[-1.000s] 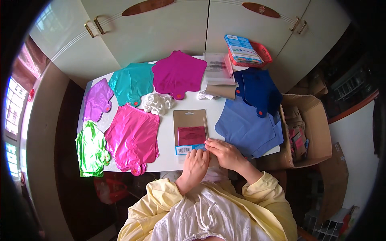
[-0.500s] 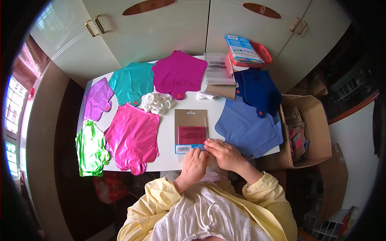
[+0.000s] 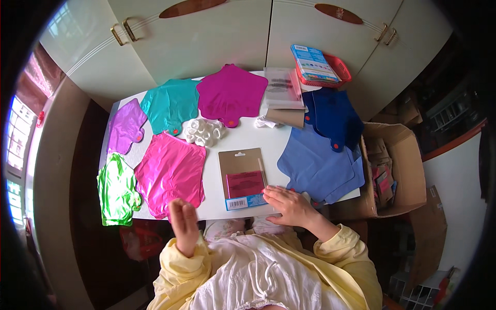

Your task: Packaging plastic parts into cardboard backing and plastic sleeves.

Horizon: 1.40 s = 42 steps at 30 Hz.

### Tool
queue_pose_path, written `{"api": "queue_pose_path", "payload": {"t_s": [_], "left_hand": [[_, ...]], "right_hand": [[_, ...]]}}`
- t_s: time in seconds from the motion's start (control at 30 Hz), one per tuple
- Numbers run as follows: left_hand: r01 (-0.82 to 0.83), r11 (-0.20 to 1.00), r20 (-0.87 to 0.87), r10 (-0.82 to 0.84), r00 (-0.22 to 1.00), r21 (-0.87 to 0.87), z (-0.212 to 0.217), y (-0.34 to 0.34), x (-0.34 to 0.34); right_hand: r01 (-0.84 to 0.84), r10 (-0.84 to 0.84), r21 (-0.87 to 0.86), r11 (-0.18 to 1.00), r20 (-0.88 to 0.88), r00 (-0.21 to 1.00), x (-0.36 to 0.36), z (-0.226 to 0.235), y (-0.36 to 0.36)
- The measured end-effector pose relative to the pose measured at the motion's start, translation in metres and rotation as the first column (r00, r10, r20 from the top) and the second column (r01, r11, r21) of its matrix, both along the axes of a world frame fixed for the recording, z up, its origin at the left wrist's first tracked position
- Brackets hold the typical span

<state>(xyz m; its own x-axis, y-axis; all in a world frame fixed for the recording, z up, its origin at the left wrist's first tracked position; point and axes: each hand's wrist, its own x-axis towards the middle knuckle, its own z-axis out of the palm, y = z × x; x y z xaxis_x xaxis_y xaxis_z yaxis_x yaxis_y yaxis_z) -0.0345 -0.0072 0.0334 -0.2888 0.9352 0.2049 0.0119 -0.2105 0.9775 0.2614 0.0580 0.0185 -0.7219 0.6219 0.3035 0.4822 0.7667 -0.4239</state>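
Note:
A card package (image 3: 238, 159) lies slightly tilted on the white table, near its front edge. It has a brown backing with a hang hole, a folded magenta foil piece (image 3: 245, 184) in its middle and a blue strip with a barcode below. My right hand (image 3: 290, 205) rests with fingers extended at the package's lower right corner. My left hand (image 3: 185, 223) is raised at the table's front edge, beside the pink foil balloon (image 3: 171, 170). Motion smears its fingers, and whether they pinch anything is unclear.
Flat foil balloons in green (image 3: 118, 188), purple (image 3: 126, 126), teal (image 3: 171, 106), magenta (image 3: 230, 95) and blue (image 3: 320, 163) ring the table (image 3: 235, 138). White ribbon rolls (image 3: 203, 133) lie between them. A red basket (image 3: 338, 68) holds printed cards; a cardboard box (image 3: 400, 170) stands at right.
My left hand has moved from the package's lower edge away to the left. The package has tilted and slid slightly nearer to me. My right hand stays beside it, its fingers now extended.

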Motion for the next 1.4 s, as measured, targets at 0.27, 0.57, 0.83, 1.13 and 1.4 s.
{"api": "queue_pose_path", "payload": {"t_s": [0.27, 0.57, 0.83, 1.13, 1.4], "left_hand": [[0.474, 0.878, -0.988, -0.121, 0.093, -0.063, 0.012, 0.002, 0.011], [0.468, 0.876, -0.928, -0.071, 0.365, 0.117, -0.022, 0.018, 0.012], [0.307, 0.944, -0.822, -0.081, 0.563, 0.117, -0.020, 0.026, 0.026], [0.158, 0.986, -0.778, -0.058, 0.625, 0.054, -0.032, 0.026, 0.034], [-0.023, 0.998, -0.853, -0.033, 0.521, -0.052, -0.017, 0.021, 0.040]], "right_hand": [[-0.027, 0.023, 0.077, 0.997, 0.051, 0.998, -0.002, -0.005, -0.001], [-0.017, 0.014, 0.114, 0.993, 0.024, 1.000, -0.002, -0.002, 0.000], [0.046, -0.039, 0.072, 0.996, -0.106, 0.994, -0.006, -0.008, 0.005], [0.141, -0.136, 0.023, 0.990, -0.147, 0.980, -0.015, -0.010, 0.006], [0.166, -0.182, -0.124, 0.978, -0.122, 0.976, -0.020, -0.011, 0.011]]}}
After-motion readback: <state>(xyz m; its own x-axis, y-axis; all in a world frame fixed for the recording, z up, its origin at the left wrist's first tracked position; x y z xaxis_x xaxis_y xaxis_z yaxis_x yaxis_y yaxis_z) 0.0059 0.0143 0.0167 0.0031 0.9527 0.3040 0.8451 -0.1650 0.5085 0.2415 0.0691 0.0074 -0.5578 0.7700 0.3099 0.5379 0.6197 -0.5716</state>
